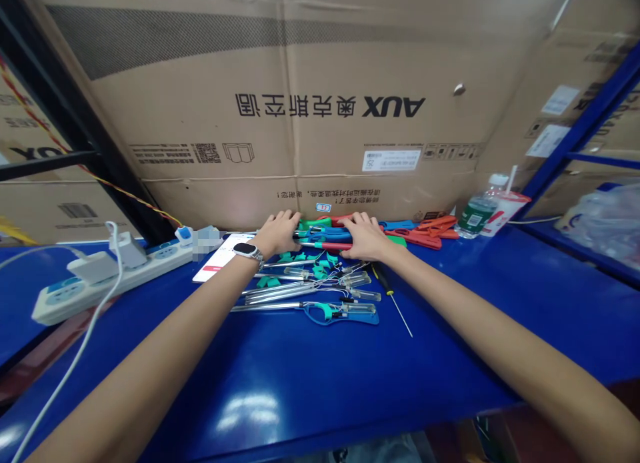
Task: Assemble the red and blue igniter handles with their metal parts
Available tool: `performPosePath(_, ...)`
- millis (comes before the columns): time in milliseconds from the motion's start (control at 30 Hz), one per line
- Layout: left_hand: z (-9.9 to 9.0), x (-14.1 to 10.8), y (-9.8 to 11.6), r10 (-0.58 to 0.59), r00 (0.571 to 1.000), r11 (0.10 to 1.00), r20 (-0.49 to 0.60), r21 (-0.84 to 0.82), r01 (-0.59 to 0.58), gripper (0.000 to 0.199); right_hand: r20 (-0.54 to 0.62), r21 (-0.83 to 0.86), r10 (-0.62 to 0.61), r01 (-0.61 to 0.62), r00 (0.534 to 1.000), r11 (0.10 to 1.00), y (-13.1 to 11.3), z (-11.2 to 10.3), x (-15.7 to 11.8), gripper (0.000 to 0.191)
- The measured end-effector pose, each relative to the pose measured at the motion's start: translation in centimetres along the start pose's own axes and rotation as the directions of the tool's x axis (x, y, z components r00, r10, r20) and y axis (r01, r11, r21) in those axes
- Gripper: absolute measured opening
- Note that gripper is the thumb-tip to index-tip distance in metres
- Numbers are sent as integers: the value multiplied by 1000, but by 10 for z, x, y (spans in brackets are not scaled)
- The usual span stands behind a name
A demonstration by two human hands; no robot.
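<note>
At the back of the desk [310,376], coloured lighters [327,234] lie between the left hand [278,234] and right hand [367,239], both about equally near, long axes running left to right. Bent fingers meet them from 2 sides; whether clamped, I cannot tell.

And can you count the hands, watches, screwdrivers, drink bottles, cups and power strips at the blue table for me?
Hands: 2, left hand and right hand
Watch: 1
Screwdriver: 1
Bottle: 1
Cup: 1
Power strip: 1
Total: 7
</note>
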State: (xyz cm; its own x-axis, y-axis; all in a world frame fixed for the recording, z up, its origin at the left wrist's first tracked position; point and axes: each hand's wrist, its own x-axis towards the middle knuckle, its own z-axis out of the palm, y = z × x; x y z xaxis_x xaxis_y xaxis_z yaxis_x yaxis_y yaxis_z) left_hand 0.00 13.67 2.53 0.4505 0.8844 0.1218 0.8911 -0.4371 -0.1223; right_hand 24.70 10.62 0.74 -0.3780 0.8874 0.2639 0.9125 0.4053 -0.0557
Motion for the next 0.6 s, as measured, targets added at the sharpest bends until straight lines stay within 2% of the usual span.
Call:
performPosePath(100, 4, 1, -2, 7, 1000, 1000, -11, -17, -7, 78, -52, 77, -28, 32, 998, 997, 3, 6, -1, 52)
performPosePath(233, 6, 4, -3, 28, 999, 999, -36, -33, -29, 79, -142, 103, -157, 172, 977, 980, 3, 13, -8, 41)
performPosePath(333, 6, 10, 0, 50, 998, 999, -26, 7, -50, 68, -137, 124, -175, 192, 975, 974, 0, 16, -11, 53)
performPosePath(600, 8, 23, 19, 103, 992, 993, -67, 59, -100, 54, -90, -18, -64, 62, 994, 998, -4, 19, 6, 73)
